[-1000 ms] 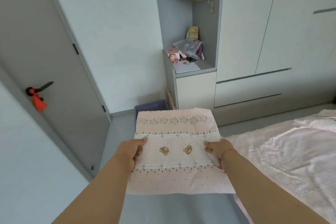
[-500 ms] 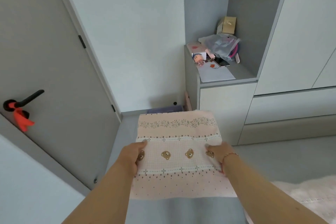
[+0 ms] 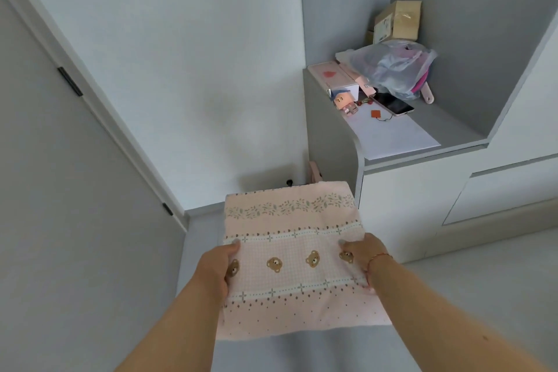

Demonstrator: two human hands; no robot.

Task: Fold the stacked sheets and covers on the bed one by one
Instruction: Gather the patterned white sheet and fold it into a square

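A folded pink cover with a leaf band and small brown bear faces is held flat in the air in front of me, above the grey floor. My left hand grips its left edge, thumb on top and fingers underneath. My right hand, with a thin red bracelet at the wrist, grips the right edge the same way. The bed and the other sheets are out of view.
A grey door stands at the left. A low white cabinet at the right carries a plastic bag, a cardboard box, a phone, paper and small items. White wardrobe drawers continue to the right.
The view has swung left, away from the bed, which has left the frame. Both hands keep the same hold on the folded cover and carry it toward the cabinet corner.
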